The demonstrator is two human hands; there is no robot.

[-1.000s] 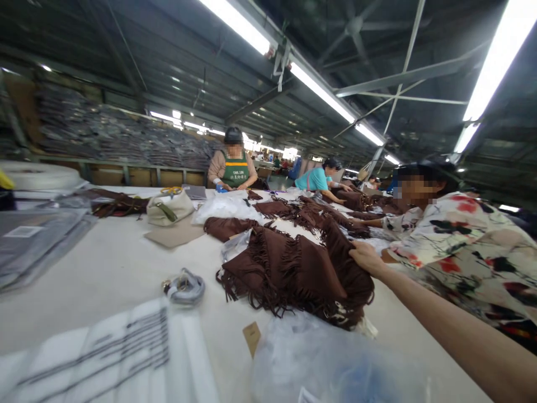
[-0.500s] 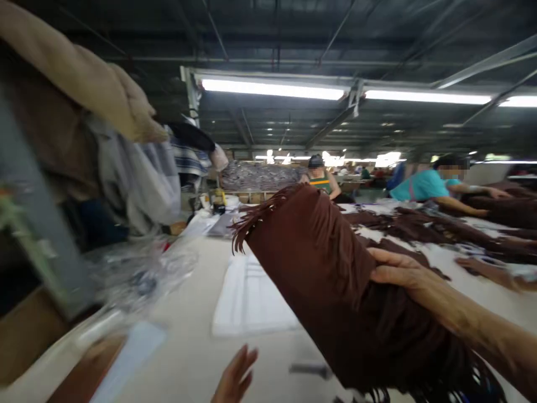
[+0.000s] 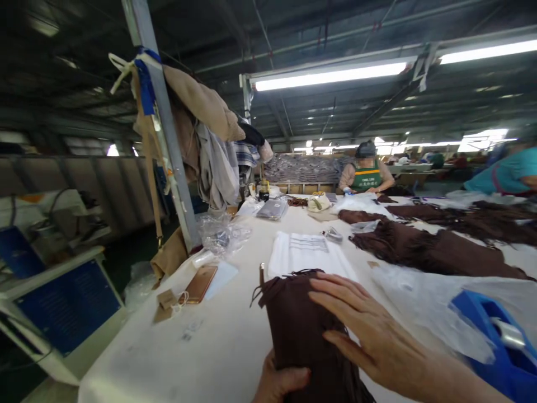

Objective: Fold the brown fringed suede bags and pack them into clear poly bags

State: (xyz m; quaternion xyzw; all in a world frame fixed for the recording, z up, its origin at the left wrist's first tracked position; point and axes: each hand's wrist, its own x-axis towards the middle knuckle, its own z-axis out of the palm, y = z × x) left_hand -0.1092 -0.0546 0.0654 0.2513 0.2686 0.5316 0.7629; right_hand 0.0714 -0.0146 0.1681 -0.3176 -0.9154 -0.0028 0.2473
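A dark brown fringed scarf [image 3: 293, 330], folded into a narrow bundle, is in front of me at the near side of the table. My left hand [image 3: 282, 378] grips its lower left edge, thumb lying across the top of the cloth. Over the right side of the scarf rests my right hand [image 3: 361, 319], fingers stretched out and somewhat spread against the fabric. Fringe strands stick out at the scarf's far end and right side. Beyond it lies a stack of clear plastic bags [image 3: 308, 254] with printed lines.
More brown scarves [image 3: 440, 246] cover the table's right side, near a blue tape dispenser [image 3: 495, 336]. On the left are a phone [image 3: 201, 284], cardboard tags [image 3: 165, 305] and crumpled plastic [image 3: 222, 232] beside a metal post [image 3: 168, 140]. A co-worker [image 3: 364, 173] sits across the table.
The scarf, held up by my right hand before, is now lower and closer to me. My left hand has taken hold of it; my right hand's fingers have flattened on it. The view has swung left.
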